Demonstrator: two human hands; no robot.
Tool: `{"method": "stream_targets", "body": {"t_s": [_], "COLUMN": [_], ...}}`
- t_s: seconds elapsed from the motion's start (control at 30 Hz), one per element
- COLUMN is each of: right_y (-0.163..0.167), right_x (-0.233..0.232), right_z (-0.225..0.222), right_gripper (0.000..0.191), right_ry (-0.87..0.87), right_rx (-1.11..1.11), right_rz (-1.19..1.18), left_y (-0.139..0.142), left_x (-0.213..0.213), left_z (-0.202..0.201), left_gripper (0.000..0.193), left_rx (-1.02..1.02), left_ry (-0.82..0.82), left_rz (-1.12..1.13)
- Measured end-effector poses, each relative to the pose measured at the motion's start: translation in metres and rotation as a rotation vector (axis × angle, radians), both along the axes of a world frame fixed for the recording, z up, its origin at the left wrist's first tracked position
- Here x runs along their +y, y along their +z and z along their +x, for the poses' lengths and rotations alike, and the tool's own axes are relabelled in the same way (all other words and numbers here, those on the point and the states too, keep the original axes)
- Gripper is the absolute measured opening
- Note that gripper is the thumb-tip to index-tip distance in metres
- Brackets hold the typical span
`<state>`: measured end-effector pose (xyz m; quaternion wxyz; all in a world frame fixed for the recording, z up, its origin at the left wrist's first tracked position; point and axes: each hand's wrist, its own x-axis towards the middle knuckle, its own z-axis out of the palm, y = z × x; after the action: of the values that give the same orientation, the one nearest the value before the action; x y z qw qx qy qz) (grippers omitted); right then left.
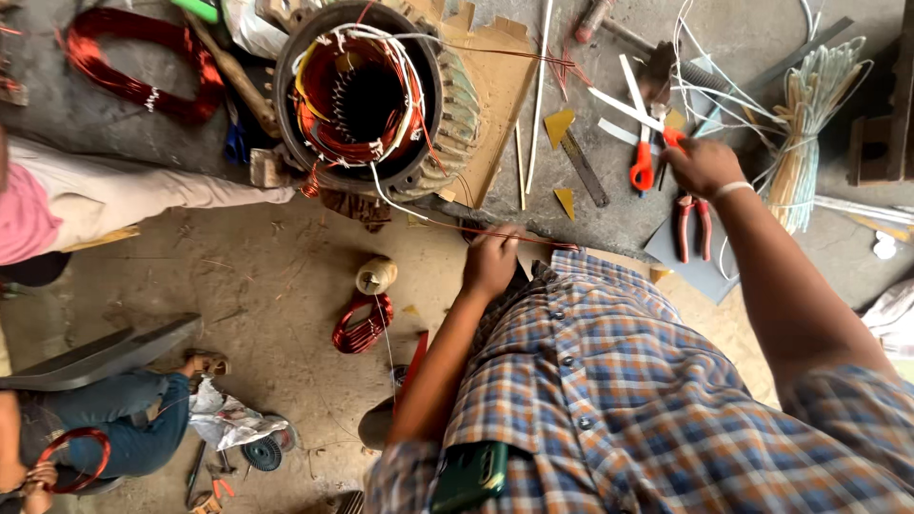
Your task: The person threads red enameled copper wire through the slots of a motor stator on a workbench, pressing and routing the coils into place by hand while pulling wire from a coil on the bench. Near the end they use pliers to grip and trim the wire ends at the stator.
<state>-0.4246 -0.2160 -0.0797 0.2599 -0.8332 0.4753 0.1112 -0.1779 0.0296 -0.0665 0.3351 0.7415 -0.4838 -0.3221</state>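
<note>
We cannot see the fingers of the left hand point(490, 262) — they curl under, out of sight. The right hand point(703, 167) covers one handle of the orange scissors point(644, 157), so we cannot tell how it grips them. The green phone point(470, 476) sits half inside the shirt pocket point(495, 455). A person in pale trousers point(124, 195) is cut off at the left edge, and another in blue jeans point(124, 428) at the bottom corner. The white bits point(885, 246) at the right edge are too blurry to name — the red wire coil point(124, 62) runs off the top.
</note>
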Motion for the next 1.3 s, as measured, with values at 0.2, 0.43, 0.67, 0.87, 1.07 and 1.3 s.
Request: {"method": "stream_targets", "body": {"t_s": [0.2,0.43,0.67,0.87,1.07,1.3], "right_y": [0.003,0.008,0.015,-0.004,-0.021,-0.011], "right_x": [0.066,0.15,0.163,0.139,0.126,0.129], "right_z": [-0.06,-0.118,-0.134,-0.108,-0.036,0.028], "right_gripper": [0.06,0.056,0.056,0.074,0.09,0.093], "right_ry": [-0.601,-0.775,-0.742,-0.534,-0.25,-0.063], "right_rx": [-0.468,-0.79,-0.767,-0.55,-0.429,-0.308], "right_rz": [0.767,0.807,0.894,1.024,1.243,1.235], "left_y": [-0.034,-0.053,-0.049,-0.041,-0.038,-0.04], "left_x": [-0.094,-0.141,-0.132,-0.075,-0.028,-0.003], "left_z": [0.0,-0.002,-0.01,-0.017,-0.022,-0.021], "left_gripper": [0.021,0.021,0.018,0.017,0.024,0.047], "left_rx": [-0.044,-0.367,0.133,1.206,1.281,0.967], "left_ry": [-0.014,0.145,0.209,0.178,0.35,0.528], "left_rz": [0.025,0.316,0.096,0.169,0.128,0.158]}}
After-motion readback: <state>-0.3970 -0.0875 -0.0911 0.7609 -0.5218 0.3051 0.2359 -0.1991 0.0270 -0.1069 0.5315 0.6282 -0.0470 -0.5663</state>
